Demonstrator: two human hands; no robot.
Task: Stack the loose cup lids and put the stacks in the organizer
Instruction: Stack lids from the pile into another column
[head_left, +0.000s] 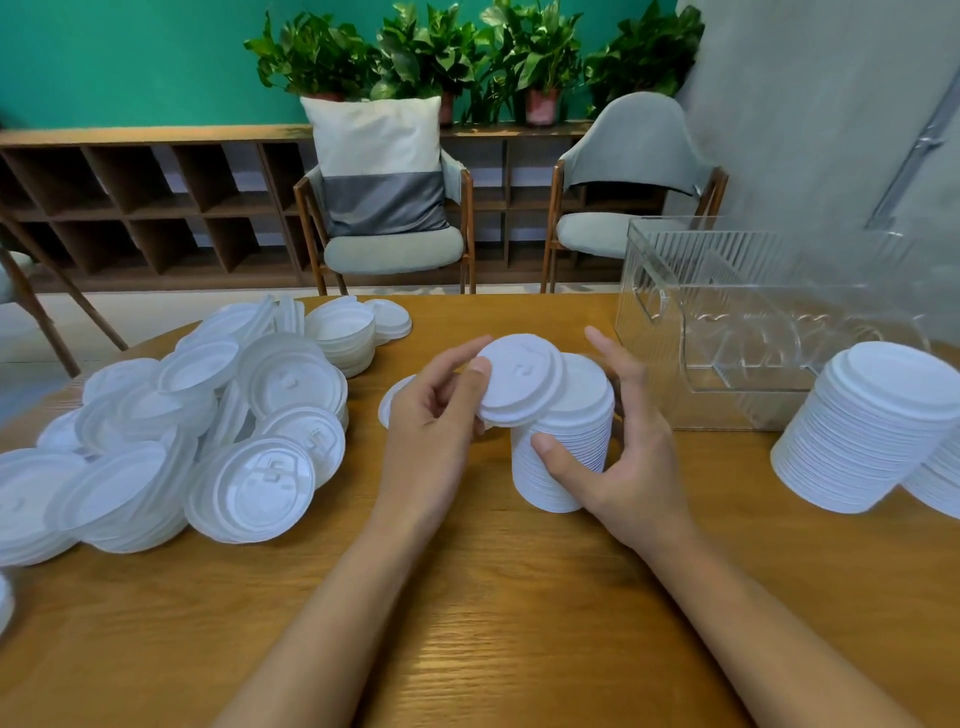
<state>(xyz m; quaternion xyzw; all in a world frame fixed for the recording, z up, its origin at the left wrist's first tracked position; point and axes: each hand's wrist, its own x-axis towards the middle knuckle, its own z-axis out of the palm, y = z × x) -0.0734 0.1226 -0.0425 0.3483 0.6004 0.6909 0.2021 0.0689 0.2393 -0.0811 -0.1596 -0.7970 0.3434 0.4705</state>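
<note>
A tall stack of white cup lids (569, 447) stands at the table's middle. My right hand (618, 452) grips its side, thumb in front and fingers behind. My left hand (436, 415) pinches a single white lid (519, 379), tilted over the stack's left edge. Another lid (389, 405) lies flat behind my left hand, partly hidden. A big heap of loose lids (171, 431) covers the left of the table. The clear ribbed organizer (727, 291) stands at the back right.
A finished lid stack (862, 431) stands at the right edge, with another partly behind it. A shorter stack (345, 335) sits at the heap's far side. Two chairs and a shelf with plants lie beyond the wooden table (493, 597).
</note>
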